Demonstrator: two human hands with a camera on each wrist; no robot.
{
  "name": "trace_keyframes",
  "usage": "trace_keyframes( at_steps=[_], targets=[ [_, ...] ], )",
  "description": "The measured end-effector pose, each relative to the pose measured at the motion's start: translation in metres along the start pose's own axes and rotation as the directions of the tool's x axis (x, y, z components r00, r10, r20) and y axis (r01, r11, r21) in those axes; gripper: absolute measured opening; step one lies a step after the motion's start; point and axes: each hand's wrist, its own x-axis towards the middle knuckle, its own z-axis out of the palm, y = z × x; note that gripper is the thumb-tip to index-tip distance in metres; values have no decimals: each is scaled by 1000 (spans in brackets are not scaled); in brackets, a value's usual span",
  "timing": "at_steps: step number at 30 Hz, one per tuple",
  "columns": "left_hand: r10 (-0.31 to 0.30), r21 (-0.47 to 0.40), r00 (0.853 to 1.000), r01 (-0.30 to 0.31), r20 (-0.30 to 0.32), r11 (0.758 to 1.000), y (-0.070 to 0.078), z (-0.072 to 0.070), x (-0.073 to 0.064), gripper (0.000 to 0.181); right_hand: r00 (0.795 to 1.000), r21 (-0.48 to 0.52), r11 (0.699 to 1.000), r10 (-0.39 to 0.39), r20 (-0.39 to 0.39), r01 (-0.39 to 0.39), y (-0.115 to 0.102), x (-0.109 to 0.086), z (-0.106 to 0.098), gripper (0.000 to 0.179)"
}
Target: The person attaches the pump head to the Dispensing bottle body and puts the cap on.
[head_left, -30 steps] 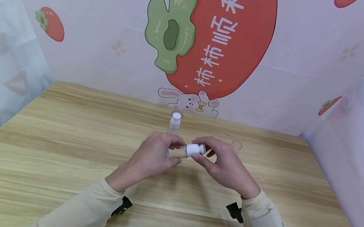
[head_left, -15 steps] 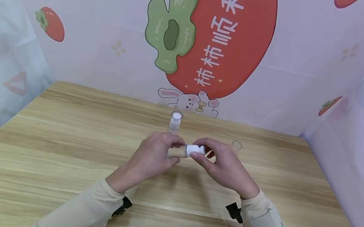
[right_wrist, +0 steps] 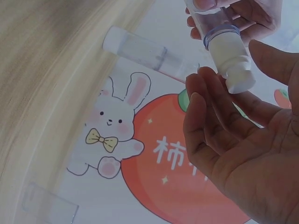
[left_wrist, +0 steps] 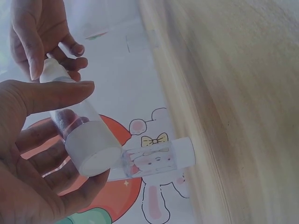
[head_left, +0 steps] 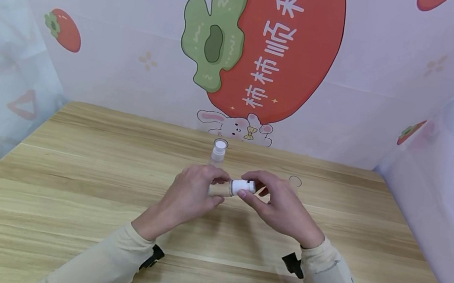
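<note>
My left hand (head_left: 190, 193) grips the clear body of a small pump bottle (left_wrist: 91, 140), which is tilted and held above the table. Its white base faces the left wrist camera. At the other end, the thumb and fingers of my right hand (head_left: 283, 208) pinch the bottle's white pump top (right_wrist: 229, 51). The nozzle end of that top shows in the right wrist view. A second clear bottle (head_left: 217, 155) with a white pump top stands upright just behind my left hand. The hand hides its lower part in the head view.
A clear cap (head_left: 295, 180) stands on the wooden table (head_left: 102, 241) behind and right of my right hand; it shows partly in the right wrist view. A printed cloth wall (head_left: 129, 80) rises at the table's back edge, with more cloth at both sides.
Both hands stay in nearly the same place around the bottle. The right fingers shift slightly on the white pump top. The standing bottle and the clear cap have not moved.
</note>
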Motion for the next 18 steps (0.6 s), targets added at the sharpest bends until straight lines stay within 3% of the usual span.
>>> trace_keyframes(
  at_steps=[18],
  targets=[
    [-47,-99,995,56,85,994,-7,-1,3,31,996,-27,996,-82,-19,82,4,-1,1,34]
  ],
)
